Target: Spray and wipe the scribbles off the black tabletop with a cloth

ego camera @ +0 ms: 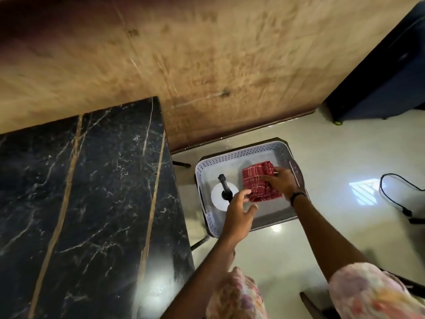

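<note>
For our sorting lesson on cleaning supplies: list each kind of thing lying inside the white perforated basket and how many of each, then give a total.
Red checked cloth, folded, under the right hand: 1
White spray bottle with black trigger head, upright, beside the left hand: 1
Total inside the white perforated plastic basket: 2

A black marble tabletop (87, 203) with gold and white veins is seen at the left of the frame. Right of centre, a white perforated basket (241, 153) is set on a low dark stand on the pale floor. Inside it, a white spray bottle (218, 199) with a black nozzle stands beside a folded red cloth (255, 178). The cloth is gripped by the right hand (281, 181). The left hand (238, 215) is held with fingers spread just beside the bottle. A black cable (395, 187) lies at the right edge.
</note>
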### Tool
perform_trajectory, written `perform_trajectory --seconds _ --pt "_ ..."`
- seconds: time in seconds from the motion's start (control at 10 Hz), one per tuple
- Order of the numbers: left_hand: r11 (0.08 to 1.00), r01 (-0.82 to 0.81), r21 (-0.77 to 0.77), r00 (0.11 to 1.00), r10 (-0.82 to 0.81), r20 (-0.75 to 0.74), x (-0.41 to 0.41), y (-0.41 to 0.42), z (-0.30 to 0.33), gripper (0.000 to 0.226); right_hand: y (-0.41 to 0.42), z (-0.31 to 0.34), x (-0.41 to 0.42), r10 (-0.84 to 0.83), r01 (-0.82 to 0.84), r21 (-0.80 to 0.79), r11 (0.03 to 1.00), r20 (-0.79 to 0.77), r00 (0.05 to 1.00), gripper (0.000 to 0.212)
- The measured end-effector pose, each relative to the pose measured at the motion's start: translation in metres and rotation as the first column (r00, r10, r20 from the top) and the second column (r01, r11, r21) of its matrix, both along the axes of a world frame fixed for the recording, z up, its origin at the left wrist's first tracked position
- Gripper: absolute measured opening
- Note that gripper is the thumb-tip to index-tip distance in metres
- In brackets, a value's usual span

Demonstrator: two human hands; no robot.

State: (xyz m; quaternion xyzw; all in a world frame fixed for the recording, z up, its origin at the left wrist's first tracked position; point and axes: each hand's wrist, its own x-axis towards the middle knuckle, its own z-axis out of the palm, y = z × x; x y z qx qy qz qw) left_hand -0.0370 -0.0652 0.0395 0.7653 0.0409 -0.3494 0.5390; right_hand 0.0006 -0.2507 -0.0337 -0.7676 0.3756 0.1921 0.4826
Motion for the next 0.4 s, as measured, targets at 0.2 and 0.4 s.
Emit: perform_trajectory --seconds 0.2,0.4 --pt "1.000 0.021 0.009 0.999 -0.021 0.049 -0.003 0.000 -0.009 0.037 -0.009 -0.038 0.004 0.097 -0.108 -0.168 0.980 -0.073 0.993 0.033" --pt "0.996 0.089 -0.008 0.994 -0.088 0.060 -0.004 0.009 -0.007 0.037 0.004 -0.041 -0.020 0.197 -0.133 -0.391 0.911 0.129 0.972 0.033"
